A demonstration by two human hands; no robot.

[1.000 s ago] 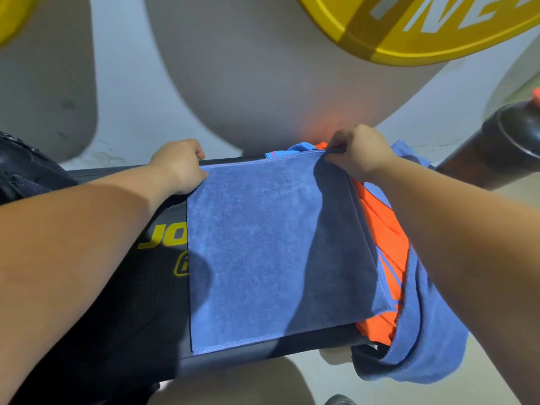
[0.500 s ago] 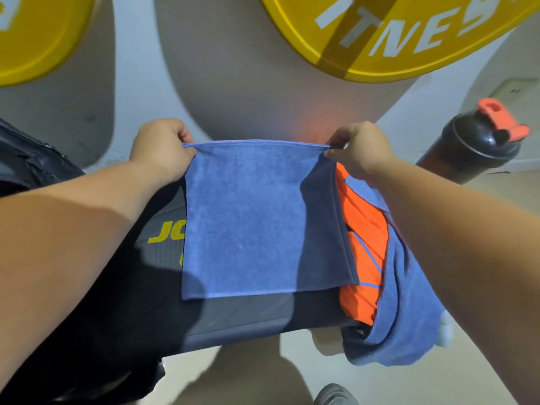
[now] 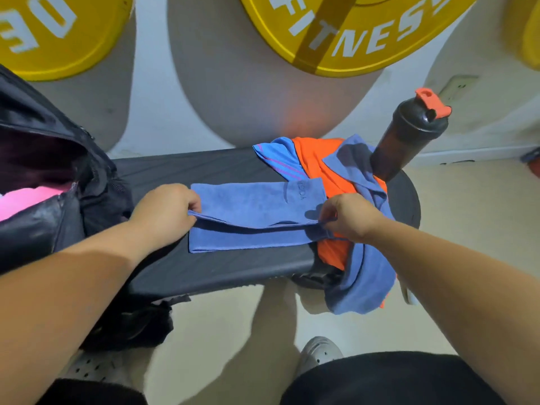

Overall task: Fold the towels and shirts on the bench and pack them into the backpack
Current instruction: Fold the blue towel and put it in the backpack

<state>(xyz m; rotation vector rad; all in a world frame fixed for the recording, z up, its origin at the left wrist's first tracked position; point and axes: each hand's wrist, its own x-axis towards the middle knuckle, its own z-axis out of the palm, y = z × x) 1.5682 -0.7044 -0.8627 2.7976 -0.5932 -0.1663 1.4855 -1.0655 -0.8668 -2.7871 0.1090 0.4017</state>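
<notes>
A blue towel (image 3: 251, 206) lies folded over on the black bench (image 3: 204, 270). My left hand (image 3: 166, 213) pinches its left edge and my right hand (image 3: 346, 216) pinches its right edge, holding the upper layer slightly above the lower one. To the right, an orange shirt (image 3: 318, 159), a blue shirt (image 3: 277, 159) and a second blue towel (image 3: 365, 276) lie in a heap, the towel hanging over the bench end. The black backpack (image 3: 58, 200) stands open at the left with something pink (image 3: 26, 198) inside.
A dark shaker bottle (image 3: 406, 138) with an orange cap stands on the bench's right end behind the heap. Yellow weight plates (image 3: 344, 33) lean against the white wall behind. My shoes (image 3: 320, 353) stand on the pale floor below.
Both hands brought the towel's far edge toward me, folding it in half on the bench. The view has tilted, now showing the backpack and the whole bottle.
</notes>
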